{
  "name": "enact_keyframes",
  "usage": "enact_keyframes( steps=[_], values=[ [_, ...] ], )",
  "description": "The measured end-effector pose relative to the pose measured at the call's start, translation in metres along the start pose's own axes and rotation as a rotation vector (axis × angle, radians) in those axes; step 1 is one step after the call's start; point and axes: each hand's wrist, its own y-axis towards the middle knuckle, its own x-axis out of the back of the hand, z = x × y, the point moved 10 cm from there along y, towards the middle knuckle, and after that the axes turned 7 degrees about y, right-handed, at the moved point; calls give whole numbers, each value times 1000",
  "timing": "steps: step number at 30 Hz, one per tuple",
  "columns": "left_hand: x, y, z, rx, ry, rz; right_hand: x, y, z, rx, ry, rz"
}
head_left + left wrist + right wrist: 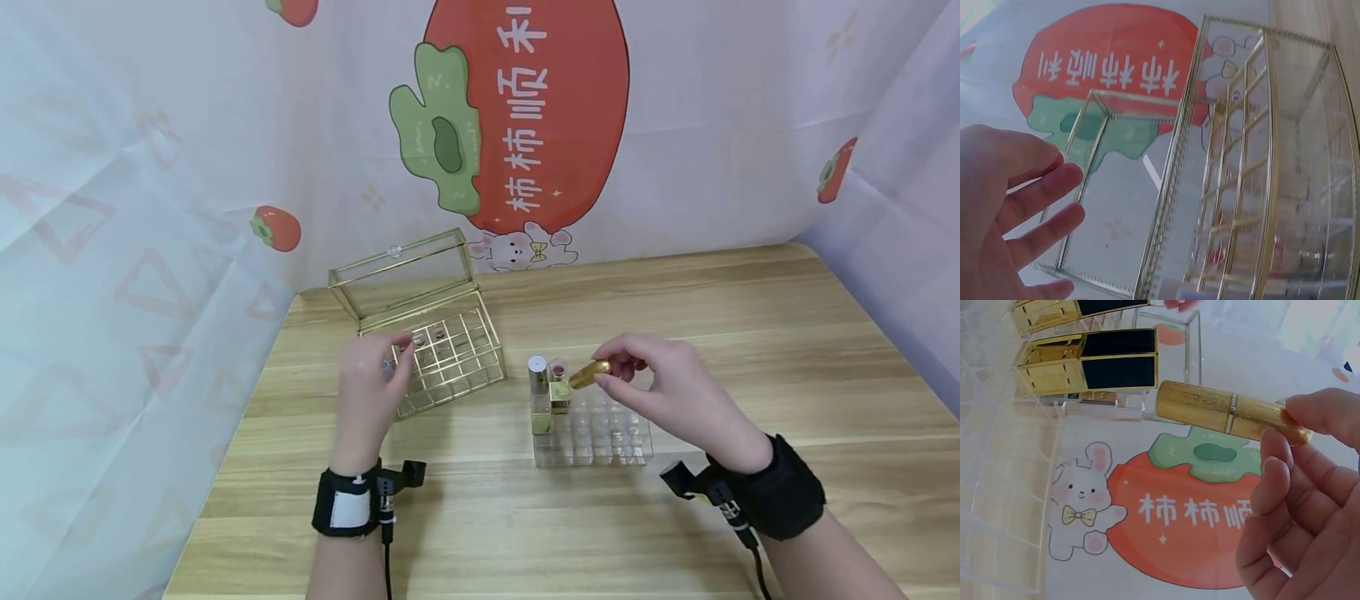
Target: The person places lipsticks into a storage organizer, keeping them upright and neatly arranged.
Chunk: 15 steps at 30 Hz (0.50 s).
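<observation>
R hand [1325,522] pinches gold tube [1210,409], pt hidden.

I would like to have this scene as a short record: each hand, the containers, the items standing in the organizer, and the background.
Left hand: at the left end of the glass box, holding nothing visible
Right hand: pinches a gold tube by one end, near the clear organizer
Glass box: gold-edged, divided into compartments, lid open
Clear organizer: on the wooden table; gold-and-black tubes stand in it
Background: white cloth with red fruit prints
</observation>
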Motion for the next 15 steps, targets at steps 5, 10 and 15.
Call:
enact_keyframes(
  steps=[5,10,15],
  values=[
    [-7,2,-18,-37,-38,31,5,2,6,35,24,-72],
    [-13,4,-33,-49,-81,60,4,3,10,74,34,-120],
    [-25,4,-58,-122,-139,118,-5,3,15,123,69,-131]
  ],
)
